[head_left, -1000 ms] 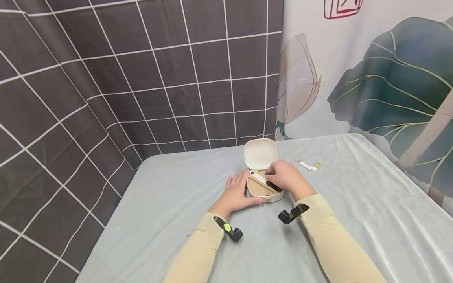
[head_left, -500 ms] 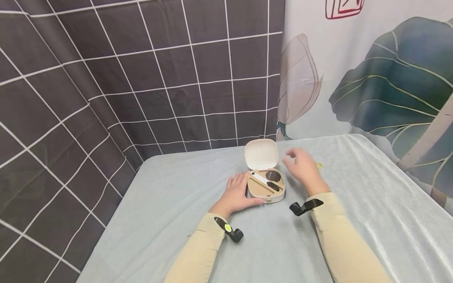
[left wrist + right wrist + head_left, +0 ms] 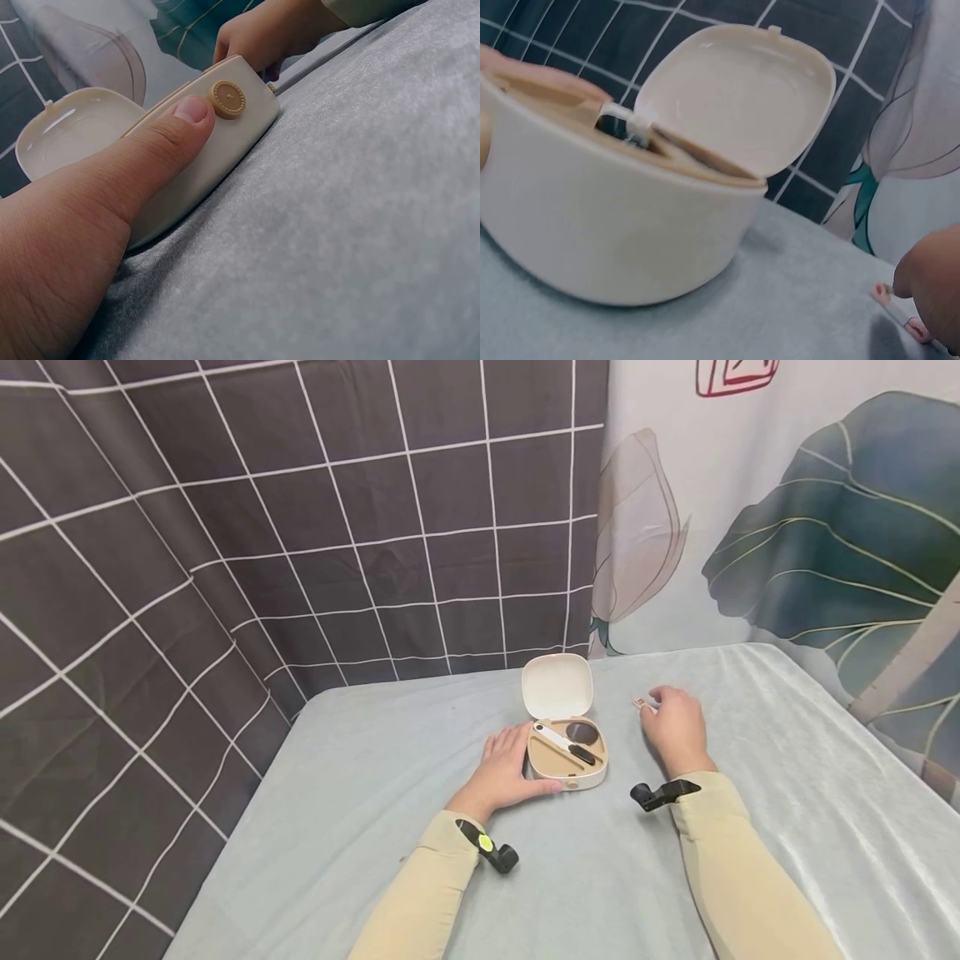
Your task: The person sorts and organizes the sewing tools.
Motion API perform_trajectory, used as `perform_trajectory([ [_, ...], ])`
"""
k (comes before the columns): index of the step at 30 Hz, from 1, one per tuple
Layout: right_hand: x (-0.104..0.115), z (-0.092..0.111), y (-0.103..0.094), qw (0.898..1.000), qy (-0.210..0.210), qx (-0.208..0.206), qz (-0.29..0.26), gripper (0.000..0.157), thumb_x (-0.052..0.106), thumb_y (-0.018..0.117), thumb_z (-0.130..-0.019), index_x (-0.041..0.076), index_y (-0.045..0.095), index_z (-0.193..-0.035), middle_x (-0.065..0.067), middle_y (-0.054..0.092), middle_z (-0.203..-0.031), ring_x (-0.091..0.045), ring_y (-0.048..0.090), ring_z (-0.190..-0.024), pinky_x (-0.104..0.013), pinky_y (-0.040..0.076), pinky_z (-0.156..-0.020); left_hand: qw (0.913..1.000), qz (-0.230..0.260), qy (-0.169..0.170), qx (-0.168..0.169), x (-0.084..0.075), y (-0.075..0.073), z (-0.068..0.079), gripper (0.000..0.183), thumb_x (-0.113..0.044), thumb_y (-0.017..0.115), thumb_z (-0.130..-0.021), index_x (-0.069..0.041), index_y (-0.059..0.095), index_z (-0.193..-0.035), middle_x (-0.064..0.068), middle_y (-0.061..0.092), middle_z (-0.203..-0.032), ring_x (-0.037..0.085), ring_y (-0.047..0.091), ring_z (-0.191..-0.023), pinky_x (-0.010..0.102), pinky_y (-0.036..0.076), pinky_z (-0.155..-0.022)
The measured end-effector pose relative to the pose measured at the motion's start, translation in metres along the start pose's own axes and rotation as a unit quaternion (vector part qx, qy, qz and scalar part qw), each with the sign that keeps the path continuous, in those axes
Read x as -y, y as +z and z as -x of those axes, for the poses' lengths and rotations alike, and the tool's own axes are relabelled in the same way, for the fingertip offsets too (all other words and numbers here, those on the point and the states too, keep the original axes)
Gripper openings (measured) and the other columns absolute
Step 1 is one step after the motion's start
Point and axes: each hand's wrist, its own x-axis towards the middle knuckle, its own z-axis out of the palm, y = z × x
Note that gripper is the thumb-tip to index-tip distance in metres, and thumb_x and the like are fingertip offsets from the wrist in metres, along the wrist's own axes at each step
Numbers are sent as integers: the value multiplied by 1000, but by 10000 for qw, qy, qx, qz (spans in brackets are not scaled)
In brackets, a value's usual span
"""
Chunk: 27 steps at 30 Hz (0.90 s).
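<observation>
A white case (image 3: pixel 567 781) with a tan insert stands on the table, its lid (image 3: pixel 557 686) raised. In the insert lie a white tool with a black end (image 3: pixel 566 743) and a dark round piece (image 3: pixel 582 733). My left hand (image 3: pixel 498 778) rests against the case's left side, fingers extended. Its thumb (image 3: pixel 161 150) presses the front beside a round tan button (image 3: pixel 227 99). To the right, my right hand (image 3: pixel 677 731) is lowered at a slim white-and-pink item (image 3: pixel 900 313) on the cloth. The hand covers part of it; whether the fingers pinch it is hidden.
A pale grey-blue cloth (image 3: pixel 337 777) covers the table. Behind it hang a dark curtain with white grid lines (image 3: pixel 360 527) and a light curtain with leaf prints (image 3: pixel 810 560). The raised lid stands just in front of the dark curtain.
My right hand has left the dark round piece in the insert and moved right, then down to the slim item on the cloth. My left hand has stayed at the case.
</observation>
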Motion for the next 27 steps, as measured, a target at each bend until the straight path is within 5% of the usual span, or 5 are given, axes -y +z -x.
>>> perform_trajectory([
  [13, -3, 2, 10, 9991, 32, 112, 397, 28, 0, 57, -89, -10, 65, -114, -32, 66, -105, -53, 58, -97, -60, 46, -85, 10000, 18, -1, -48, 1, 1, -1, 116, -76, 70, -75, -22, 17, -162, 5, 27, -166, 28, 18, -154, 50, 5, -125],
  [27, 8, 0, 6, 9994, 70, 179, -272, 29, 5, 59, -88, -7, 66, -114, -25, 67, -99, -42, 62, -90, -55, 48, -79, 10000, 7, 14, -47, 2, 1, -1, 116, -78, 69, -75, -22, 16, -162, 5, 27, -166, 29, 18, -154, 51, 5, -125],
])
